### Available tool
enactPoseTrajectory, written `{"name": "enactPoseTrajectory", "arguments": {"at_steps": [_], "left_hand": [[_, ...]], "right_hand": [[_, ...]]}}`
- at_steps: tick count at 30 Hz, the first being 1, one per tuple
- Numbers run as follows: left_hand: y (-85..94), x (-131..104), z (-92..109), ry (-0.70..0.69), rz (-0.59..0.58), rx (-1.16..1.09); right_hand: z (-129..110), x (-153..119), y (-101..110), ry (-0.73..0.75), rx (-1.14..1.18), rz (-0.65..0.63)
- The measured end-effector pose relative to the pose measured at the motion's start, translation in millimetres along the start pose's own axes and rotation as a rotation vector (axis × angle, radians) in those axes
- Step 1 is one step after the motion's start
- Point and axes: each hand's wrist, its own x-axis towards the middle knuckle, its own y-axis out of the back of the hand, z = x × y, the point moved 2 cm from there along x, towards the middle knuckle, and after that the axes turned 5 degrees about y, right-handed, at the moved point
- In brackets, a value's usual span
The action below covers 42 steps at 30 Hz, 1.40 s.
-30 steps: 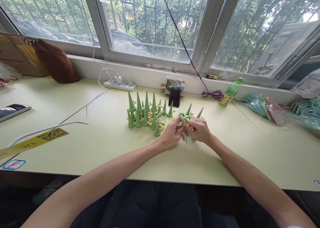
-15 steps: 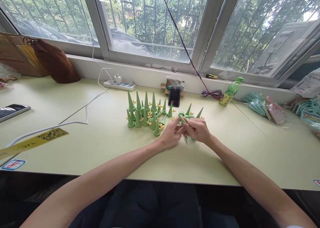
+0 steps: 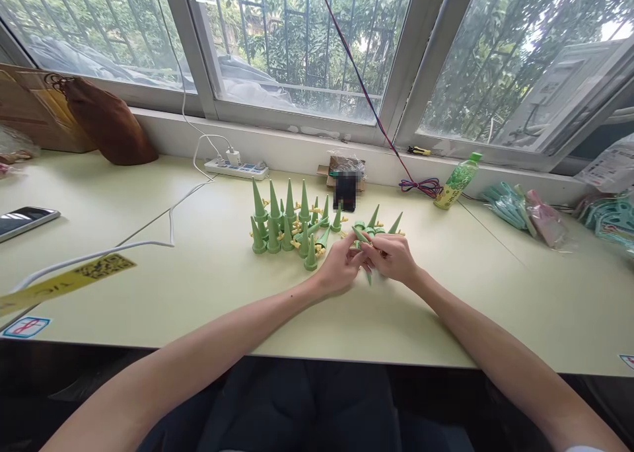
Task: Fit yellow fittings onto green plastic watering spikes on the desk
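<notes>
My left hand (image 3: pixel 341 264) is closed around a green plant-watering spike (image 3: pixel 360 234), whose tapered body points up and left above the fingers. My right hand (image 3: pixel 395 256) meets it from the right, its fingertips pinched on the same spike's base end; the exact grip is hidden by the fingers. A second green tip (image 3: pixel 369 278) shows just below the hands, and I cannot tell whether it is held or lies on the table. Left of my hands stands a cluster of green spikes (image 3: pixel 273 237) with small yellow valves. Several more spikes (image 3: pixel 395 224) are just behind my right hand.
On the pale green table (image 3: pixel 198 293) a white power strip (image 3: pixel 236 168) and cable run along the back left. A phone (image 3: pixel 27 221) lies far left. Behind the spikes sits a small cardboard box (image 3: pixel 360 165). A green drink bottle (image 3: pixel 456 182) and bagged items (image 3: pixel 505 204) stand right.
</notes>
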Motion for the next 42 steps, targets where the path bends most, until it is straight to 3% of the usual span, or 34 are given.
{"name": "enactPoseTrajectory", "arguments": {"at_steps": [9, 15, 21, 26, 33, 38, 42], "left_hand": [[-1.8, 2.3, -0.2, 0.024, 0.054, -0.133], [-2.0, 2.3, 1.9, 0.077, 0.08, -0.182], [1.2, 2.0, 12.9, 0.026, 0.179, 0.047], [4.7, 3.3, 20.6, -0.142, 0.343, 0.257], [10.9, 5.8, 21.3, -0.232, 0.51, 0.388], [15.2, 8.5, 20.5, -0.172, 0.541, 0.394], [13.8, 10.2, 20.8, -0.142, 0.515, 0.369]], "right_hand": [[1.0, 1.3, 0.3, -0.067, -0.08, -0.006], [-1.2, 1.6, -0.6, -0.03, -0.082, 0.012], [8.6, 1.1, 7.3, -0.005, -0.113, 0.03], [16.2, 4.5, 20.8, -0.142, -0.238, 0.104], [3.8, 17.9, 11.1, -0.433, -0.279, 0.003], [-4.0, 9.6, -7.3, -0.285, -0.176, -0.214], [-9.5, -1.0, -10.6, -0.202, -0.163, -0.325]]}}
